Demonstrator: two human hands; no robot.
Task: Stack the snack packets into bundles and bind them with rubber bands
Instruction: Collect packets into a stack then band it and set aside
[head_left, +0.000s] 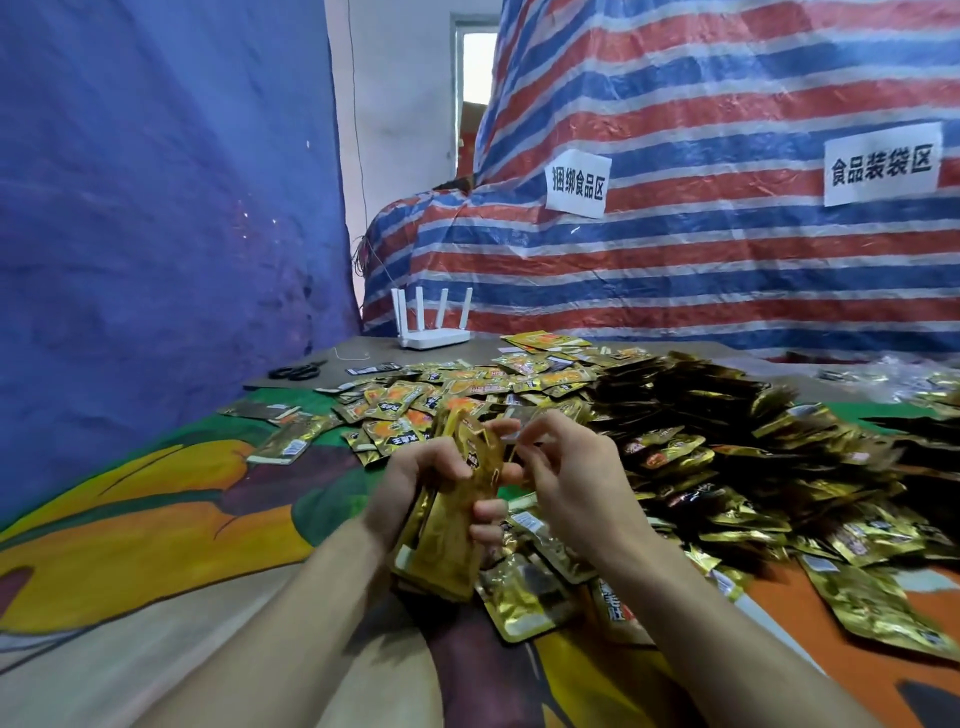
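The left hand (415, 483) is closed around an upright bundle (457, 535) of gold snack packets, with the thumb on the near face and the fingers wrapped to its far side. Just right of it, the right hand (566, 478) has its fingers curled, and thumb and forefinger pinch what looks like a thin rubber band (511, 448) at the bundle's upper edge; it is too small to be sure. The step in hand seems to be binding. To do it well, the left hand should squeeze the packets flush so that no edge sticks out. The right hand should stretch the band wide, pass it over the top corners and seat it near the middle, where it cannot slide off the slippery foil. Beyond and to the right of both hands, the loose packets (675, 415) lie heaped on the desk (156, 519), well within reach for the next bundle.
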